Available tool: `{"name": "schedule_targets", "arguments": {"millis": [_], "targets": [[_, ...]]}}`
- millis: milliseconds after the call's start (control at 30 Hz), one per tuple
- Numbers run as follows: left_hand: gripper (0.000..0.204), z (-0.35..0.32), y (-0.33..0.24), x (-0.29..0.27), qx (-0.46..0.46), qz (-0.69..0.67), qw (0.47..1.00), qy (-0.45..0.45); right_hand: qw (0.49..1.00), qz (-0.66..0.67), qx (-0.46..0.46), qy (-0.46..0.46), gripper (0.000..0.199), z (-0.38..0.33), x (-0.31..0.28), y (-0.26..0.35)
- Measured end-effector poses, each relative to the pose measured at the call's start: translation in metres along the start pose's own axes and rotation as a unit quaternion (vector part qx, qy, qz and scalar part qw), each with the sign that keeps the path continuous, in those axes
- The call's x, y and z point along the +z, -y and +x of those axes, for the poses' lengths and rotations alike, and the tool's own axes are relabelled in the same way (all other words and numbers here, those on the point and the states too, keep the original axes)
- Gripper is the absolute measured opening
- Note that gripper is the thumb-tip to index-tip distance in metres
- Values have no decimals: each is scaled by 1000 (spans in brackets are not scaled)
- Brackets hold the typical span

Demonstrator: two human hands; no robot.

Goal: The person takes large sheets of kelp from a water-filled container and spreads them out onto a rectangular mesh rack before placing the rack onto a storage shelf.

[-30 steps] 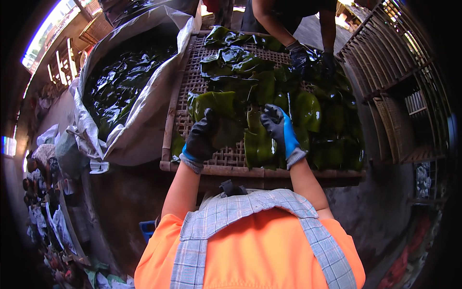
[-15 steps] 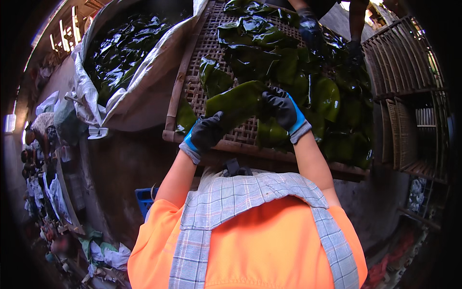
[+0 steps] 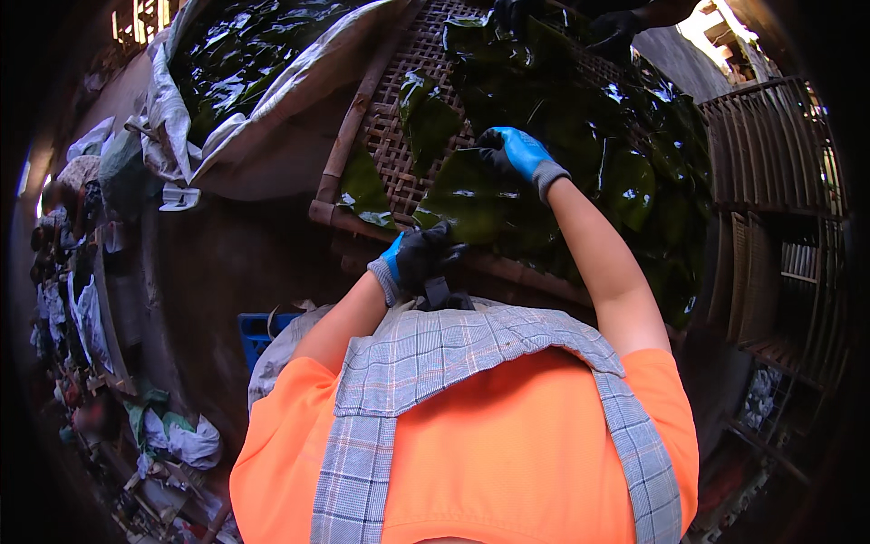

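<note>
A broad, glossy dark-green leaf-like sheet (image 3: 467,199) lies over the near edge of a woven bamboo tray (image 3: 399,109). My right hand (image 3: 521,154), in a blue and black glove, has its fingers curled at the sheet's far edge. By the tray's near rim, my left hand (image 3: 421,258) in a matching glove is closed at the sheet's near corner; its fingertips are partly hidden in shadow. A small green piece (image 3: 364,190) rests at the tray's left corner, with another green piece (image 3: 426,122) beyond it. Overlapping wet sheets (image 3: 630,190) cover the tray's right side.
At the back left, a white sack (image 3: 290,72) holds more wet green sheets. Another person's dark-gloved hand (image 3: 616,34) is at the tray's far side. Slatted bamboo racks (image 3: 757,145) stand at right. A blue crate (image 3: 258,337) sits low beside my left arm.
The sheet held up between both hands is now laid down on the tray. My left hand has moved nearer my body and right; my right hand has moved farther out. The other person's hands have shifted.
</note>
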State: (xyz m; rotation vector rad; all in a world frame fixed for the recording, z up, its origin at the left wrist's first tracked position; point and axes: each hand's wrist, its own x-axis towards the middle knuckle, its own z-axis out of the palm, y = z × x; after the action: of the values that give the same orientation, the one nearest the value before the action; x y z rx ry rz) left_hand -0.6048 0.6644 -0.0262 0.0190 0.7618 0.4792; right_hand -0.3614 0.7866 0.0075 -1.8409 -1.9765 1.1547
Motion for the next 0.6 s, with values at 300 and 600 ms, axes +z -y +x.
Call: {"name": "schedule_targets", "arguments": {"millis": [300, 600], "targets": [[32, -62, -22, -12, 69, 314, 946, -32, 980, -45, 19, -190, 77, 32, 14, 79], [37, -32, -76, 14, 264, 149, 950, -74, 972, -43, 145, -179, 55, 102, 66, 97]]}}
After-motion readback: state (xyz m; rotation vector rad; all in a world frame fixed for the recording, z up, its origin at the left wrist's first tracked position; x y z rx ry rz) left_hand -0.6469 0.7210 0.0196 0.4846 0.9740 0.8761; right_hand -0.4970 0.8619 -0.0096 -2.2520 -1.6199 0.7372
